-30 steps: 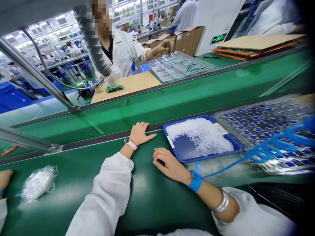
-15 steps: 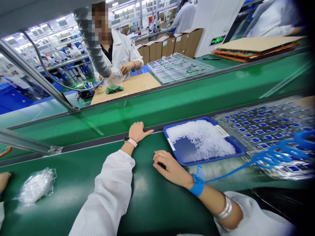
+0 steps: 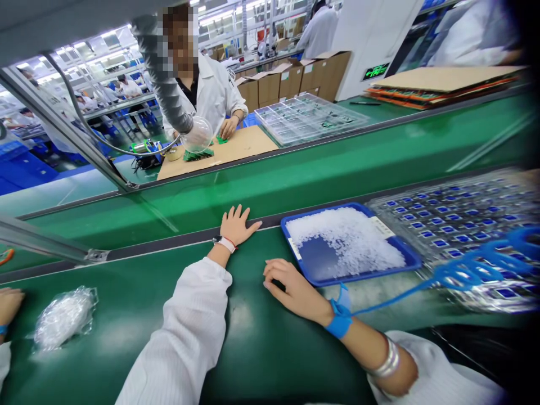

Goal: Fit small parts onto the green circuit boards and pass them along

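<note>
My left hand (image 3: 237, 226) lies palm down with its fingers spread, at the dark rail (image 3: 270, 220) along the far edge of the green bench (image 3: 248, 360). It holds nothing. My right hand (image 3: 295, 288) rests on the bench with loosely curled fingers, thumb and fingertips apart, and nothing shows between them. A blue strap (image 3: 340, 319) with a coiled cord is round that wrist. Just beyond my right hand stands a blue tray (image 3: 310, 274) of small white plastic pieces (image 3: 350, 230).
Clear trays of dark blue-faced parts (image 3: 439, 225) lie at the right, under the coiled blue cord (image 3: 476, 264). A clear plastic bag (image 3: 65, 318) lies left, near another person's hand (image 3: 10, 304). Across the belt (image 3: 295, 180), a co-worker (image 3: 211, 90) sits by circuit boards (image 3: 198, 154).
The fingers of my left hand have spread apart. My right hand stays in place. At the left edge, the other person's hand has come further into view. The co-worker's hand has lowered to a green board.
</note>
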The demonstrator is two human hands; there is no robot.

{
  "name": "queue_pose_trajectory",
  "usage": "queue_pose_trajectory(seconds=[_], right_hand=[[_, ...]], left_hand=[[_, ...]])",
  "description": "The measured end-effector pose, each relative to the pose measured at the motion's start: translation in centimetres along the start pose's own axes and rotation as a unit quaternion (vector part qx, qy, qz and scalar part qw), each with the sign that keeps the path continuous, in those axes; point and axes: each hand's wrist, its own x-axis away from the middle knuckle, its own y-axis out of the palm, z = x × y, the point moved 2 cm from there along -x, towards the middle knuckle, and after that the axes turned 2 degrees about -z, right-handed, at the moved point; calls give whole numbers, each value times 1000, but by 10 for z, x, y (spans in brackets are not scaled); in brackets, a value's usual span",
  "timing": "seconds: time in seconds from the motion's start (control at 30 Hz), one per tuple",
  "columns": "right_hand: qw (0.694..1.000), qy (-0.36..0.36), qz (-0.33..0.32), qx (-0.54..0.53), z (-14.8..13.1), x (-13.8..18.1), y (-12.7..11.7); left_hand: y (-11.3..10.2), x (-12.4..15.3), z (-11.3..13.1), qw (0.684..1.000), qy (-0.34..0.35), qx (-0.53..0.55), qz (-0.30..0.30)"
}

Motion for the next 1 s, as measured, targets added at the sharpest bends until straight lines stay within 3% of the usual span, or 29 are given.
queue_pose_trajectory(seconds=[0.07,0.23,0.47,0.53,0.67,0.73,0.83,1.0], right_hand=[[1000,1,-1,1,0,0,0],[1000,-1,2,4,0,0,0],[1000,-5,3,-1,-2,-1,-2],[1000,-8,1,-1,-2,-1,-2],[1000,0,-7,11,-1,0,-1],[1000,5,-11,16,0,0,0],[1000,4,-19,16,1,0,0],[1000,2,-12,6,0,-1,-2]], left_hand=[[3,0,-1,1000,-7,2,-23],[-1,2,1,999,17,27,24],[-18,7,11,978,45,72,191],[-16,7,11,985,51,62,154],[-3,5,10,995,92,37,12],[1,5,9,995,95,34,7],[-2,5,10,993,99,39,46],[-15,7,13,981,61,47,176]])
